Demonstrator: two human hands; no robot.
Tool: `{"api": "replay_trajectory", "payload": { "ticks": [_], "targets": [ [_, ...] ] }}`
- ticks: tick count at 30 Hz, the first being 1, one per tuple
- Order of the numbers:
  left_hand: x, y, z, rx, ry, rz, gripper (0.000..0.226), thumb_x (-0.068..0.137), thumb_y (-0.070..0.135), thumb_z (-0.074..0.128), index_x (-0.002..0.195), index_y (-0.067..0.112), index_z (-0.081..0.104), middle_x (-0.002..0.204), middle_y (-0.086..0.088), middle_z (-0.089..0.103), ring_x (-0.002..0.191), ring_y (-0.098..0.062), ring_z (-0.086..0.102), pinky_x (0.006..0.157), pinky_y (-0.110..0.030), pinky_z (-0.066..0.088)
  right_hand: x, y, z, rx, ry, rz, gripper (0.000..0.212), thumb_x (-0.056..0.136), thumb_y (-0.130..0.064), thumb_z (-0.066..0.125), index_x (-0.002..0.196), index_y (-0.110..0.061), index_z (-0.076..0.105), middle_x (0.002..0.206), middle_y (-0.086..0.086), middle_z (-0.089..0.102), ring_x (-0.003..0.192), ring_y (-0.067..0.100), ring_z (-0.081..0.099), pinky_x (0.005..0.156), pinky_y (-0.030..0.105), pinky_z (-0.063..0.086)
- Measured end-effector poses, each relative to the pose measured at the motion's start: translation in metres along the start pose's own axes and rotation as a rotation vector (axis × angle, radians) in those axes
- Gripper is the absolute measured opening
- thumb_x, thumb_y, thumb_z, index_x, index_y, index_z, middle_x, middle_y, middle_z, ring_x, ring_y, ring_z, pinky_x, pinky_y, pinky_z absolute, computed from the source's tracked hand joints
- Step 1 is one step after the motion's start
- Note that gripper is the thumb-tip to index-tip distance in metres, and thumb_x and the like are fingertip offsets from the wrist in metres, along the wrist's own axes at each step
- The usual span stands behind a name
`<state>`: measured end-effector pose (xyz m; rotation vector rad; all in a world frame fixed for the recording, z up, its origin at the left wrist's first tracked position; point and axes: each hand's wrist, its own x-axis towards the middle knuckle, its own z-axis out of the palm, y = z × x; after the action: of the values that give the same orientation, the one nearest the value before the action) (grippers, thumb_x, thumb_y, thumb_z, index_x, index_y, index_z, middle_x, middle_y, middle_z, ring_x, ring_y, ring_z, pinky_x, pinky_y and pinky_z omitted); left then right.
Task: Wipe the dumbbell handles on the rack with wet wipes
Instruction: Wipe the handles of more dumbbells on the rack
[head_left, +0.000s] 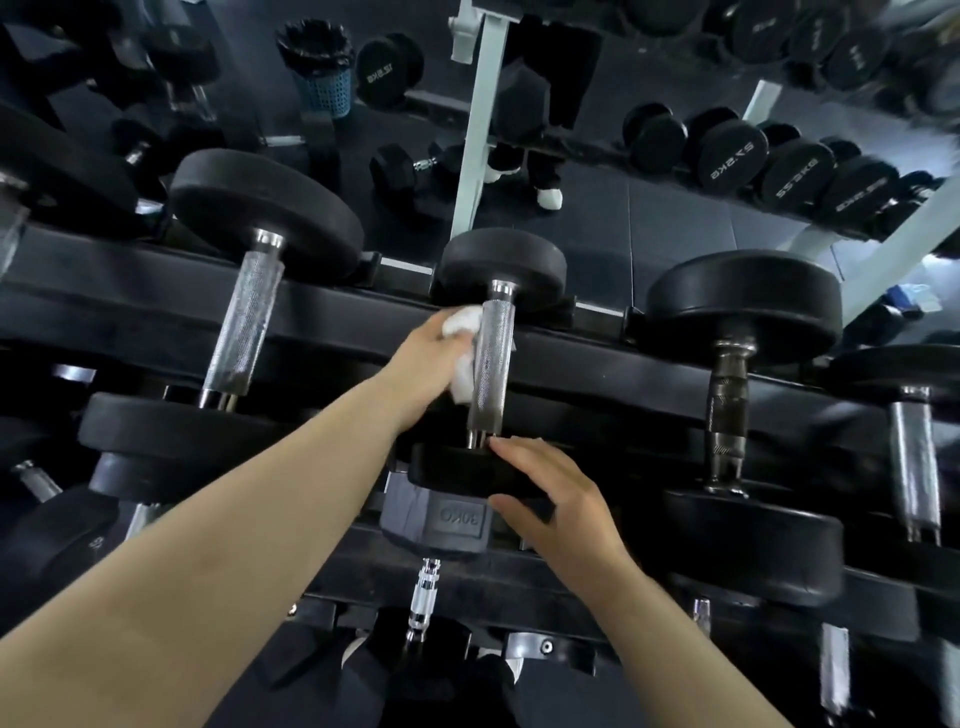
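As we looked down over the rack, the nearest thing to us was a grey hexagonal weight marked 30KG, lying on a lower tier. Just above it our right hand lay on the near head of the dumbbell in the middle of the upper tier. The fingers were nearly straight across the head's top edge, the thumb was against its front face, and nothing was closed inside the palm.

From that head the handle ran away from us. It was a bright steel bar with fine crosshatched knurling along its length and smooth polished collars at both ends. The dumbbell lay in the rack's black cradle, pointing front to back. Our left hand pressed against the handle's left side, its fingers curled round a crumpled white wet wipe. The wipe touched the knurled steel from about halfway along towards the far collar.

Beyond it the far head, a round matte black disc, sat at the rack's back rail. To the left lay a similar silver handle on a bigger neighbour, and to the right a dark, dull handle. Farthest off, a mirror showed more black weights and a blue basket.
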<state>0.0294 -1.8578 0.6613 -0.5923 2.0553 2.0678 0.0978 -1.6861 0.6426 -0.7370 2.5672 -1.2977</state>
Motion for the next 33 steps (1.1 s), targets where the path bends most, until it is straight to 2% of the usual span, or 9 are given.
{"api": "replay_trajectory", "payload": {
  "ticks": [4,6,11,15,19,22,26,30,33],
  "targets": [
    [-0.018,-0.024,-0.009,0.107,-0.053,0.060,0.037,0.090,-0.005,0.044,0.112,0.023,0.053,0.101,0.003,0.059,0.094,-0.011,0.053,0.076,-0.014,0.042,0.002,-0.004,-0.003,0.020,-0.041,0.064,0.047,0.077,-0.022,0.064,0.118,-0.035,0.044,0.112,-0.033,0.040,0.113,-0.024,0.031,0.094,-0.005,0.019],
    [-0.013,-0.020,-0.008,0.115,-0.022,0.080,0.038,0.088,-0.005,0.045,0.109,0.025,0.054,0.100,0.002,0.060,0.092,-0.012,0.055,0.076,-0.016,0.044,0.002,-0.004,-0.003,0.029,-0.056,0.085,0.049,0.078,-0.019,0.067,0.116,-0.039,0.044,0.113,-0.034,0.040,0.115,-0.019,0.033,0.094,-0.005,0.020],
    [0.005,0.000,0.003,-0.139,-0.007,0.014,0.036,0.087,-0.006,0.042,0.109,0.018,0.056,0.087,0.001,0.068,0.068,0.000,0.064,0.058,-0.009,0.049,0.000,-0.002,-0.002,0.065,-0.017,0.089,0.053,0.077,-0.012,0.070,0.112,-0.043,0.046,0.112,-0.035,0.043,0.115,-0.024,0.031,0.097,-0.002,0.021],
    [-0.009,-0.019,-0.003,0.051,-0.086,0.031,0.037,0.086,-0.003,0.047,0.107,0.020,0.067,0.097,0.004,0.070,0.085,-0.010,0.065,0.064,-0.012,0.052,0.001,-0.002,-0.002,0.080,-0.033,0.100,0.050,0.076,-0.018,0.071,0.110,-0.045,0.045,0.112,-0.033,0.043,0.112,-0.029,0.028,0.092,-0.005,0.021],
    [-0.011,-0.024,-0.006,0.042,-0.099,-0.057,0.042,0.075,0.011,0.054,0.117,0.010,0.059,0.099,-0.007,0.066,0.080,-0.011,0.060,0.069,-0.015,0.049,0.003,-0.003,-0.001,0.098,-0.030,0.100,0.048,0.075,-0.022,0.068,0.112,-0.042,0.045,0.111,-0.032,0.044,0.113,-0.025,0.032,0.091,-0.005,0.021],
    [0.005,-0.008,0.001,-0.081,-0.036,-0.187,0.035,0.092,0.034,0.049,0.081,0.007,0.068,0.074,-0.007,0.070,0.061,-0.012,0.060,0.067,-0.022,0.049,0.002,-0.004,-0.003,0.100,-0.052,0.088,0.052,0.077,-0.012,0.070,0.113,-0.039,0.043,0.109,-0.033,0.042,0.109,-0.032,0.027,0.093,-0.006,0.018],
    [0.015,-0.007,0.006,-0.037,-0.036,-0.164,0.019,0.088,0.005,0.055,0.074,0.012,0.065,0.046,0.007,0.063,0.048,-0.007,0.060,0.043,-0.010,0.042,0.001,-0.006,-0.004,0.107,-0.047,0.096,0.053,0.078,-0.010,0.068,0.109,-0.045,0.043,0.110,-0.035,0.042,0.110,-0.032,0.027,0.094,-0.006,0.018],
    [-0.006,-0.028,-0.004,0.027,-0.166,-0.131,0.018,0.092,0.000,0.047,0.092,0.007,0.064,0.050,0.009,0.065,0.048,0.000,0.060,0.045,-0.009,0.044,0.003,-0.006,-0.005,0.113,-0.062,0.102,0.050,0.079,-0.015,0.069,0.107,-0.046,0.043,0.109,-0.035,0.041,0.109,-0.032,0.026,0.094,-0.005,0.017],
    [-0.002,-0.020,-0.004,-0.050,-0.082,-0.154,0.023,0.093,0.003,0.046,0.077,0.011,0.060,0.046,0.010,0.063,0.047,-0.002,0.060,0.045,-0.009,0.046,0.003,-0.005,-0.005,0.112,-0.076,0.105,0.049,0.079,-0.018,0.069,0.107,-0.048,0.043,0.110,-0.037,0.040,0.109,-0.033,0.024,0.093,-0.006,0.016]
  ]
}}
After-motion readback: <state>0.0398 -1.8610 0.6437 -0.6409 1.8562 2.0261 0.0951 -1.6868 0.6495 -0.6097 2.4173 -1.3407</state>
